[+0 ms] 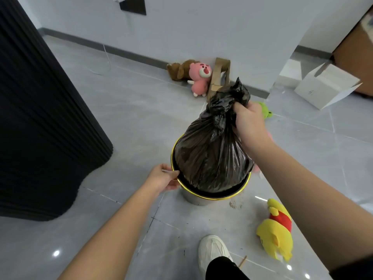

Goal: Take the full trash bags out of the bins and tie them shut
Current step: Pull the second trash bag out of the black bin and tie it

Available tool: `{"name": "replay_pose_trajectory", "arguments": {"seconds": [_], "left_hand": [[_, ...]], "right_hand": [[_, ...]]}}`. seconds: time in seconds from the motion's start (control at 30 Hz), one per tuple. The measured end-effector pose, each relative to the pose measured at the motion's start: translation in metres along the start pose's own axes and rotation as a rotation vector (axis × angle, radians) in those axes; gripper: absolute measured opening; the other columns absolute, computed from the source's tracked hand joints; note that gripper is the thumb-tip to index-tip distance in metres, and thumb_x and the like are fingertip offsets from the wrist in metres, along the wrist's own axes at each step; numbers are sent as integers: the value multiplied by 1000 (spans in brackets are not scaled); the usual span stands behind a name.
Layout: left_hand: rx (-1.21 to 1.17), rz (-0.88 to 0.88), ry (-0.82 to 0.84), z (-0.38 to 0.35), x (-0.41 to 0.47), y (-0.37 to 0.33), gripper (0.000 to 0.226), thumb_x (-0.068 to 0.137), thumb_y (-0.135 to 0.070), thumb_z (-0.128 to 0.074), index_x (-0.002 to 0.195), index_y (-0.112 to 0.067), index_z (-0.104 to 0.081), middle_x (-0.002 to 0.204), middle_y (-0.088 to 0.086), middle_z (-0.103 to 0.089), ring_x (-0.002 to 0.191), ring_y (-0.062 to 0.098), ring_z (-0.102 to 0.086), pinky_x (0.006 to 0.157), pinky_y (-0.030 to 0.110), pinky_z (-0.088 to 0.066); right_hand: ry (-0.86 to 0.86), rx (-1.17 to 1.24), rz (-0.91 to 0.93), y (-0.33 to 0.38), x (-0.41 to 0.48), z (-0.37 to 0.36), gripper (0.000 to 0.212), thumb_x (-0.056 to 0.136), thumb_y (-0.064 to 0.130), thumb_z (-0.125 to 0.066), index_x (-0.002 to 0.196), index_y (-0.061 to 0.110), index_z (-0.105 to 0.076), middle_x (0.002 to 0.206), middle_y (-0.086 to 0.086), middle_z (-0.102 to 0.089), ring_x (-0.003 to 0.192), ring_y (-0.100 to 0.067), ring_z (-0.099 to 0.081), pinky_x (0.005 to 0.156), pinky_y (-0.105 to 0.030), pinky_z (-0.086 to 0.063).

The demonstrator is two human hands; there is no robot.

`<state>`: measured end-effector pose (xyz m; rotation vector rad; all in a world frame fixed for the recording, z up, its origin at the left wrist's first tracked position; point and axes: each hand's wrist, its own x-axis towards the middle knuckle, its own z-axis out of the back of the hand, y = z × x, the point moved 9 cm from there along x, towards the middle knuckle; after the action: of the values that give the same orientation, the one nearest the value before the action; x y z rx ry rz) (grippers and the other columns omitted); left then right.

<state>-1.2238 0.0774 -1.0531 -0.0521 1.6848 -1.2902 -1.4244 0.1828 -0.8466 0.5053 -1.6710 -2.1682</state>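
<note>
Black trash bag [210, 158], full and bulging, sits partly raised out of a round bin [194, 201] with a gold rim, at the centre of a grey tiled floor [125, 110]. The bag's lower part is still inside the bin. Its neck is bunched and looks knotted, though the crumpled plastic makes that hard to confirm.

The right hand [250, 120] has its fingers curled tight around the gathered neck, at 1 o'clock from the bin. The left hand [163, 176] pinches the gold rim at 9 o'clock, thumb on top.

Around the bin:
- A white shoe [212, 253] at 6 o'clock.
- A yellow plush bear [276, 229] lying at 4 o'clock.
- A white cardboard box [325, 87] at 2 o'clock.
- A pink plush toy [199, 79] by the wall at 12 o'clock.
- A dark ribbed panel [40, 118] at 9 o'clock.
</note>
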Motion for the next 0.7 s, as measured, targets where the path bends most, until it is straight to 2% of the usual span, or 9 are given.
{"name": "replay_pose_trajectory", "arguments": {"seconds": [0.13,0.2,0.37,0.43,0.47,0.5,0.53,0.6,0.7], "left_hand": [[166,-216,-132,26,-27,-41,53,78,-22,-74,123,-25,-46,110,2,-57,94,19,-60,83,40,-54],[139,-297,-96,34,-50,-65,58,81,-17,-71,131,-25,-43,117,0,-53,92,18,-59,75,35,-54],[178,-436,-117,71,-102,-107,56,85,-4,-60,133,-26,-43,126,-4,-52,90,13,-62,78,41,-54],[189,-472,-158,91,-121,-114,56,86,0,-56,134,-26,-43,126,-5,-52,92,10,-61,82,44,-53],[192,-497,-183,101,-130,-117,56,87,1,-55,134,-26,-43,126,-5,-52,92,8,-60,83,44,-53],[198,-520,-209,112,-138,-117,56,87,2,-54,134,-27,-44,125,-6,-53,91,7,-60,82,43,-53],[204,-536,-234,123,-144,-115,56,86,1,-54,133,-29,-45,126,-7,-54,92,8,-61,82,42,-52],[220,-533,-276,143,-156,-108,59,84,-4,-55,133,-34,-44,128,-7,-55,101,12,-61,90,41,-52],[278,-530,-305,160,-174,-96,68,80,-12,-57,139,-37,-35,137,-9,-47,120,9,-50,103,36,-42]], "right_hand": [[48,40,78,36,1,-12,33,72,29,-54,77,-3,-56,77,-20,-62,77,-39,-63,78,-60,-50],[88,63,103,54,-2,-27,40,67,32,-54,82,-6,-55,74,-20,-60,73,-32,-61,76,-65,-46],[227,127,117,96,-25,-75,46,62,36,-53,84,-4,-56,81,-32,-61,84,-51,-61,79,-72,-43],[255,147,109,112,-42,-89,34,63,32,-55,72,-1,-56,74,-21,-56,77,-51,-60,75,-73,-43],[269,172,112,121,-53,-95,25,66,29,-55,71,5,-58,74,-18,-53,72,-47,-60,74,-76,-30],[285,202,110,128,-63,-100,17,69,25,-54,75,9,-58,76,-15,-52,69,-38,-57,64,-60,-48],[307,232,107,134,-71,-106,13,73,22,-53,80,11,-57,79,-13,-50,70,-31,-53,60,-43,-35],[365,247,95,138,-87,-118,6,84,16,-51,82,10,-53,77,-13,-49,69,-26,-49,63,-36,-35],[478,179,102,136,-114,-137,23,92,12,-48,69,13,-50,61,-9,-47,53,-19,-48,49,-22,-36]]}}
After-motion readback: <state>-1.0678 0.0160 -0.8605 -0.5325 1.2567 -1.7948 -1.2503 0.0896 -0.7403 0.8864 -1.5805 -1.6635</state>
